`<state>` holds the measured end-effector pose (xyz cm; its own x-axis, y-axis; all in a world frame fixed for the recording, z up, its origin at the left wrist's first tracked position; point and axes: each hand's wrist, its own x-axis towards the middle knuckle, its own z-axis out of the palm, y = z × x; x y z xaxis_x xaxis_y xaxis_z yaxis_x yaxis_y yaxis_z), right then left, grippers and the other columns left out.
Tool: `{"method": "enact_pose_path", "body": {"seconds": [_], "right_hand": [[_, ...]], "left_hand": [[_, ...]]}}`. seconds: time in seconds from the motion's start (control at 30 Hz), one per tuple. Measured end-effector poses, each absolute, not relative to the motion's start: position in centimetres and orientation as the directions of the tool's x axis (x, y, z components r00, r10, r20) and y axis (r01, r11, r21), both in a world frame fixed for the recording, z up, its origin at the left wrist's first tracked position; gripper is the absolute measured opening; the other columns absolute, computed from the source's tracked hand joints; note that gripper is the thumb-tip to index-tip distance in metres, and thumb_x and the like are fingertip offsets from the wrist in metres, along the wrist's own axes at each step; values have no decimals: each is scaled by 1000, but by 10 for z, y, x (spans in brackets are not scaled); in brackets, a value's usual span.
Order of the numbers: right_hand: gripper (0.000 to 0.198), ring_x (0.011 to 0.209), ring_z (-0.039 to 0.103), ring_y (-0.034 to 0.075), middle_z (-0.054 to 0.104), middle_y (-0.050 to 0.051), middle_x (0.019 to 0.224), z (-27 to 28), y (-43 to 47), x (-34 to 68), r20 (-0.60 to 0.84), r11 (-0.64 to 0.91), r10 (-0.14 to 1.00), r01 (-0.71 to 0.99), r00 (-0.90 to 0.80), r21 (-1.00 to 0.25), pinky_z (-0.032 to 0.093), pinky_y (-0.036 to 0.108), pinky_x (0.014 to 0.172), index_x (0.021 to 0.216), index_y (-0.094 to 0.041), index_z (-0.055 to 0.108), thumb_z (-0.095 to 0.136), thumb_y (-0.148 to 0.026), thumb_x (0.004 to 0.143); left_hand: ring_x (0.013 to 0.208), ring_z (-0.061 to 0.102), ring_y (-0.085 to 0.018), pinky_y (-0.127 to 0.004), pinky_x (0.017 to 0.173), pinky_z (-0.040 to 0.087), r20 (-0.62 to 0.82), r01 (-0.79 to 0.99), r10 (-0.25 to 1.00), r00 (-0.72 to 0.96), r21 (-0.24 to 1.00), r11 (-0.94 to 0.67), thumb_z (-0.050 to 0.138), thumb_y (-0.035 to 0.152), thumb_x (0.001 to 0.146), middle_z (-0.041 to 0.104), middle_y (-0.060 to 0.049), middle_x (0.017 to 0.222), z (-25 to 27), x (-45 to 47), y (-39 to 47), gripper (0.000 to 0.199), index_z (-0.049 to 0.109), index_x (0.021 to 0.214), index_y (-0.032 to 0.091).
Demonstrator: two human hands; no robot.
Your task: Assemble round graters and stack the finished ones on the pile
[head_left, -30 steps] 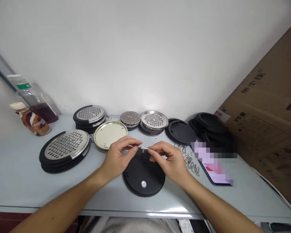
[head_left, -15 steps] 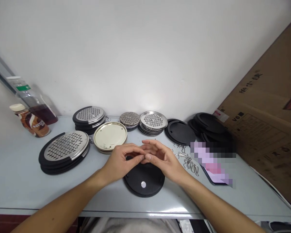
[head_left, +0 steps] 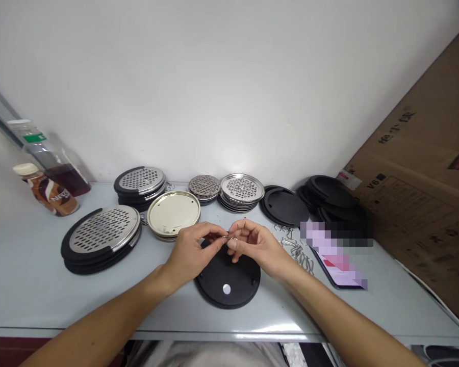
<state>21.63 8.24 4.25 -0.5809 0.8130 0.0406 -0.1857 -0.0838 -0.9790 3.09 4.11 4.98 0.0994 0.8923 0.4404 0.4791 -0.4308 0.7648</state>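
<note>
Between my fingertips is a small silvery wire clip (head_left: 230,238), partly covered by the fingers. My left hand (head_left: 194,251) pinches its left end with thumb and forefinger. At its right end, my right hand (head_left: 257,248) grips with the thumb against curled fingers. Both hands are over a round black disc (head_left: 231,272) with a white dot near its front, lying flat on the table. To the right of my right hand, several metal carabiner clips with rings (head_left: 299,255) lie in a loose heap.
Round grater plates in black holders (head_left: 104,229) are stacked on the left. Cream metal lids (head_left: 173,214), silver grater plates (head_left: 241,188) and black discs (head_left: 286,206) line the back. A phone (head_left: 340,265), a cardboard box (head_left: 416,204) and bottles (head_left: 49,191) flank the work area.
My right hand's fingers have turned and opened slightly, so the wire clip now shows between the fingertips. The black disc has stayed in place.
</note>
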Motion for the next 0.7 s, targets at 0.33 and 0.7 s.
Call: {"method": "enact_pose_path", "body": {"seconds": [0.33,0.7], "right_hand": [[15,65,63,14,64,1,73,36,88,221,129,198,875,102,-467,-975,54,27,62,95,-17,67,61,-20,81],[14,79,65,17,71,3,87,33,97,224,383,533,821,329,-424,-779,51,30,73,94,-23,73,62,-20,86]], "left_hand": [[70,65,-12,-21,68,52,462,473,886,50,770,-428,67,11,82,72,2,80,39,35,49,11,72,86,20],[82,69,-14,-24,76,53,459,482,886,74,761,-435,66,15,86,75,1,90,34,35,63,15,75,95,23]]}}
